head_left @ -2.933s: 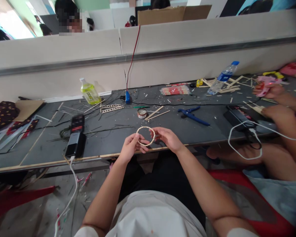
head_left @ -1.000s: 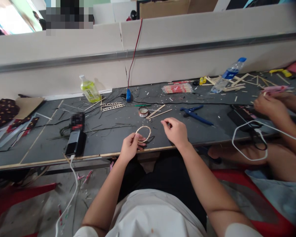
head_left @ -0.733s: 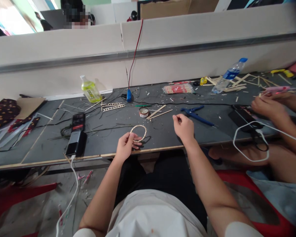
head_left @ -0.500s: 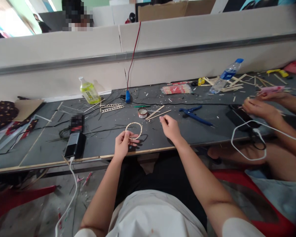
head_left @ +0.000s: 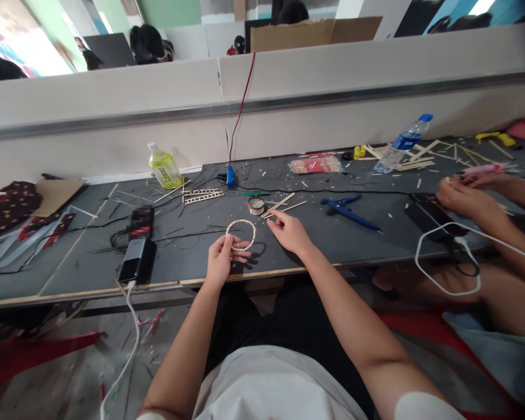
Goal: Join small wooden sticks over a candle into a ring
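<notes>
My left hand (head_left: 220, 258) pinches a thin pale ring (head_left: 241, 221) between thumb and fingers, just above the table's front edge. The ring stands tilted, and I look through its middle. My right hand (head_left: 290, 233) hovers over the table with thumb and index finger apart, nothing visible between them. Its index fingertip is close to several thin wooden sticks (head_left: 294, 206); whether it touches them I cannot tell. Beside these lies a small brown roll of tape (head_left: 256, 205). Farther right is a pair of blue pliers (head_left: 350, 212).
Left are a black power bank (head_left: 136, 260) with a white cable, and a yellow-green bottle (head_left: 165, 169). Ladder-like stick frames (head_left: 201, 196) lie behind the ring. A packet of sticks (head_left: 315, 165) and a water bottle (head_left: 405, 143) stand back right. A co-worker's hands (head_left: 468, 195) work at far right.
My right hand has moved left toward the sticks and tape roll, its index finger now stretched out. My left hand keeps hold of the ring. The whole view has shifted slightly.
</notes>
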A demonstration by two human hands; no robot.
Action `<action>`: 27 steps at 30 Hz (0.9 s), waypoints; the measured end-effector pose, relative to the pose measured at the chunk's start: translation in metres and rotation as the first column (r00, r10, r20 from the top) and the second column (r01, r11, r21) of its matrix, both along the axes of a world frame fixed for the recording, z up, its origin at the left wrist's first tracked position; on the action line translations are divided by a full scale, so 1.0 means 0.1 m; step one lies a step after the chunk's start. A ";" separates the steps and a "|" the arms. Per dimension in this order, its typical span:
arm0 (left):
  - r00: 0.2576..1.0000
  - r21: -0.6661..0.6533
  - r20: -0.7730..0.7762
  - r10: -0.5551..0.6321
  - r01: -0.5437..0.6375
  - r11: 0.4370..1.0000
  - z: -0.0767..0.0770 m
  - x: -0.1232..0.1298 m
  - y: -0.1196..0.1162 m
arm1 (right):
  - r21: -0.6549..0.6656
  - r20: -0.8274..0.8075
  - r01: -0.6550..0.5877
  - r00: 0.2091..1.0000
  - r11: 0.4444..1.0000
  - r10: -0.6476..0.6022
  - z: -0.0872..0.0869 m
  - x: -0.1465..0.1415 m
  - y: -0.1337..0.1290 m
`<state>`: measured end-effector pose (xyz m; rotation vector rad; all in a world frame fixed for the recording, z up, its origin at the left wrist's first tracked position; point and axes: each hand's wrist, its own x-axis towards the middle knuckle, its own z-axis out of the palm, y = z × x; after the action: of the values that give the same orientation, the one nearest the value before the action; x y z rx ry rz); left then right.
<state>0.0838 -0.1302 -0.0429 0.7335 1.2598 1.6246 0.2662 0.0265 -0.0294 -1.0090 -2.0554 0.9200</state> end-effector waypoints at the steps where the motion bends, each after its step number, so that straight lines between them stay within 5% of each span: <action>1: 1.000 0.006 0.012 -0.006 0.006 1.000 0.01 0.02 0.02 | -0.035 -0.039 -0.015 0.999 0.999 0.014 0.00 0.00 -0.02; 8: 0.995 0.044 0.101 -0.022 0.018 0.999 0.01 0.16 0.13 | -0.217 -0.265 -0.153 0.960 0.964 0.093 -0.01 0.04 -0.33; 20: 0.991 0.052 0.129 -0.028 0.021 0.998 -0.06 0.22 0.15 | -0.145 -0.371 -0.046 0.928 0.988 -0.011 -0.02 0.04 -0.40; 27: 0.988 0.072 0.150 -0.021 0.011 0.997 -0.11 0.19 0.15 | -0.169 -0.479 0.100 0.861 0.981 -0.170 -0.05 0.08 -0.21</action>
<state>0.1025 -0.1153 -0.0538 0.6495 1.0909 1.6859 0.2742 0.0059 -0.0344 -0.8644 -1.4910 1.1238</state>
